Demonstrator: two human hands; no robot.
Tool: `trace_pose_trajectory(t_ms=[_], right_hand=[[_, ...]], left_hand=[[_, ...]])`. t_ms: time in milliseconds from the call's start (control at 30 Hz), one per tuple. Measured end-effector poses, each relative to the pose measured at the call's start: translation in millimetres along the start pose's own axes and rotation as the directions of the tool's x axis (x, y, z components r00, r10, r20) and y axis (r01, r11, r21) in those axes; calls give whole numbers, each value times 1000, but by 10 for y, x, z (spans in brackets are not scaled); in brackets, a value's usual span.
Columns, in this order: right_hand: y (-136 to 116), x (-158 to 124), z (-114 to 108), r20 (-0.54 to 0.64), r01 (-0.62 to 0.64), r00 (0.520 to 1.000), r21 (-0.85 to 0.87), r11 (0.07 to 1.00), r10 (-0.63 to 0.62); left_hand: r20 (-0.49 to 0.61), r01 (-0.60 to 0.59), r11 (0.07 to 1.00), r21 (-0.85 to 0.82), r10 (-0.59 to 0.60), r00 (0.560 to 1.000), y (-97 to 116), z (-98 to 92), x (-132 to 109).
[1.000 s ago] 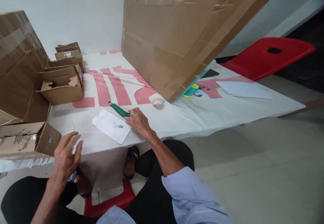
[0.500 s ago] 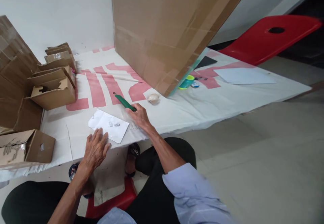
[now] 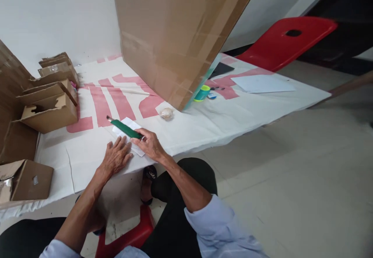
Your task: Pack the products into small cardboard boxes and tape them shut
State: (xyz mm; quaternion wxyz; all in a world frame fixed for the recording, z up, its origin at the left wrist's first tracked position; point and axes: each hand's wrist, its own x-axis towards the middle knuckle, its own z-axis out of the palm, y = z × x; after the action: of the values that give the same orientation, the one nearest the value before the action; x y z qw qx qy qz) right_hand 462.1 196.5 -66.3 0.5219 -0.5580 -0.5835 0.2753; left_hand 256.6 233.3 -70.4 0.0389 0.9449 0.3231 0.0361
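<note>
My right hand is closed around the rear end of a green utility knife, whose dark tip points to the far left over the table. Below the knife lies a small white paper, largely covered by the knife and my hands. Palm down at the front edge of the table, my left hand has its fingers spread, and the fingertips reach the near side of the paper. A small beige wrapped lump rests on the cloth beyond my right hand.
A large cardboard sheet stands tilted on the white-and-red tablecloth. Open cardboard boxes line the left side, with another box nearer. A green tape roll, white sheet and red chair are to the right.
My right hand has brought the knife left and nearer, over the paper. The paper has turned and is now mostly covered. The whole view has shifted slightly.
</note>
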Motion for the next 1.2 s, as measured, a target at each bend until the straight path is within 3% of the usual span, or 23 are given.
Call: trace_pose_trajectory(t_ms=[133,233,300,367,433,467,533,633,700,833,1000,1067,1200], right_hand=[[6,-32,199,77,76,995,-95,993,-69],[-2,-76,348,117,62,992,-184,981,-41],[-42,-119,458,154,67,988,-237,969,-31],[-99,-147,529,207,144,974,-274,951,-88],[-135,-132,493,214,233,962,-307,922,-172],[-131,-106,423,177,243,965,-340,909,-192],[-66,-23,195,35,157,987,-439,884,-158],[131,108,-190,-140,-92,990,-590,802,11],[258,151,-343,-155,-202,979,-657,726,132],[328,134,-359,-61,-245,956,-699,672,286],[218,107,-351,-35,-322,920,-636,701,391],[207,105,-392,-41,-309,930,-621,720,364],[268,91,-417,61,-142,975,-569,810,213]], left_hand=[[0,-16,998,-60,16,1000,-115,-40,34],[-161,145,987,-75,-156,975,-283,-65,-268],[-359,289,949,-124,-314,879,-385,-108,-531],[-513,344,919,-190,-392,764,-422,-180,-724],[-578,319,922,-220,-387,718,-363,-257,-775],[-580,291,932,-217,-363,729,-301,-287,-744],[-528,226,956,-189,-293,797,-133,-311,-593],[-340,129,984,-121,-163,926,131,-263,-264],[-213,92,993,-75,-106,971,262,-198,-64],[-87,126,992,-11,-127,988,357,-73,135],[-96,155,988,8,-153,984,308,12,73],[-94,149,989,13,-147,985,295,20,39],[-73,133,991,8,-132,989,288,14,26]])
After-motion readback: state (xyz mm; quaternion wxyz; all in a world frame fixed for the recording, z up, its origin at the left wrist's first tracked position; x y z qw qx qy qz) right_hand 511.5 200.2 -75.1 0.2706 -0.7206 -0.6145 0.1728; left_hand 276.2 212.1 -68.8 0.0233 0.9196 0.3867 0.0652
